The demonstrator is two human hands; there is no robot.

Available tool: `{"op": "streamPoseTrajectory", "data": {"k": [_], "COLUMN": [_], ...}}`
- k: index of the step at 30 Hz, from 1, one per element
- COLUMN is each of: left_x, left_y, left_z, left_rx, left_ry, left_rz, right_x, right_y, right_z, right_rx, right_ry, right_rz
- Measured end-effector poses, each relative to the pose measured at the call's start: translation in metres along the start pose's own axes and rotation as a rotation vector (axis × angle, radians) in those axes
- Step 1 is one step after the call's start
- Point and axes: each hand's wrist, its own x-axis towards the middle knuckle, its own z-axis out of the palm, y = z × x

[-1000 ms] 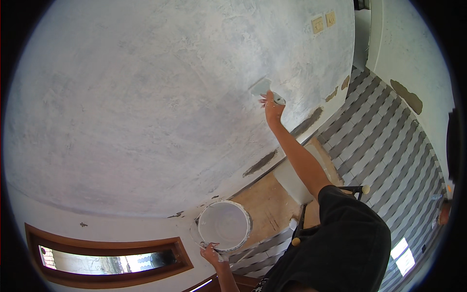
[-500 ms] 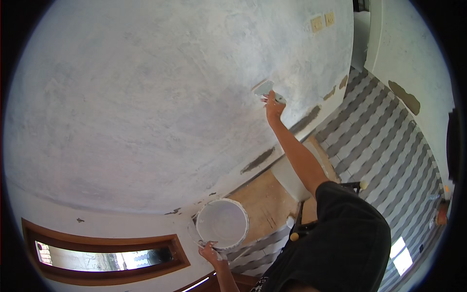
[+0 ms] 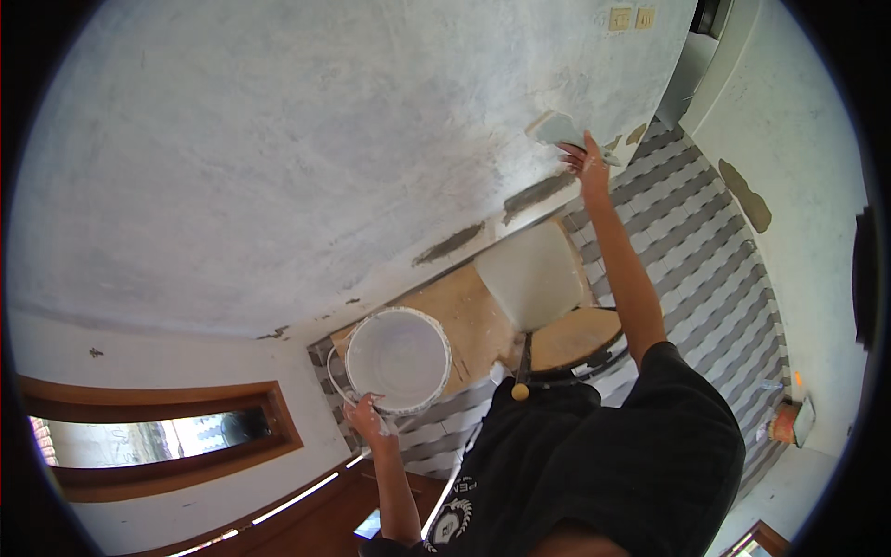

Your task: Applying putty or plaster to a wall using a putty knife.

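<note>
My right arm is stretched out to the far right part of the wall. In my right hand (image 3: 586, 169), closed round its handle, is a wide putty knife (image 3: 554, 128); its broad pale blade lies at or very near the plastered wall (image 3: 306, 158). Whether the blade presses on the surface I cannot tell. My left hand (image 3: 369, 420), smeared with white, grips the near left edge of a white bucket (image 3: 418, 336), beside its looped handle. White residue coats the bucket's inside and rim.
Dark bare patches (image 3: 449, 244) run along the wall's foot. Below me are a brown board (image 3: 469, 320), a pale sheet (image 3: 534, 274) and a round-seated stool (image 3: 571, 336) on patterned floor tiles (image 3: 715, 269). Wall sockets (image 3: 619, 19) sit at the top; a wood-framed window (image 3: 162, 444) is at lower left.
The putty knife in my right hand has moved right along the wall, and its blade is turned differently. My view has shifted; the bucket, still in my left hand's grip, appears further left and higher.
</note>
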Motion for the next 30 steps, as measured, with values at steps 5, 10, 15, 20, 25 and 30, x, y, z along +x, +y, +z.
{"op": "streamPoseTrajectory", "data": {"k": [5, 10, 15, 20, 25, 30], "left_x": [-0.01, -0.012, -0.015, -0.03, -0.048, -0.066], "left_y": [0.001, 0.0, 0.014, 0.001, -0.02, -0.022], "left_z": [0.004, 0.016, 0.045, 0.048, 0.055, 0.058], "left_rx": [0.652, 0.578, 0.084, 0.108, 0.254, 0.403], "left_ry": [-0.145, -0.243, -0.161, -0.242, -0.303, -0.245], "left_rz": [0.706, 0.338, 0.071, 0.077, 0.262, 0.351], "right_x": [-0.059, -0.164, -0.275, -0.33, -0.345, -0.347], "right_y": [-0.014, -0.041, -0.033, 0.026, 0.092, 0.118], "right_z": [-0.058, -0.044, 0.018, 0.059, 0.061, 0.054], "right_rx": [-0.383, -0.351, -0.564, -0.677, -1.107, -1.217], "right_ry": [-0.043, -0.309, -0.432, -0.614, -0.765, -0.883], "right_rz": [0.122, 0.129, 0.373, 0.523, 0.144, -0.063]}}
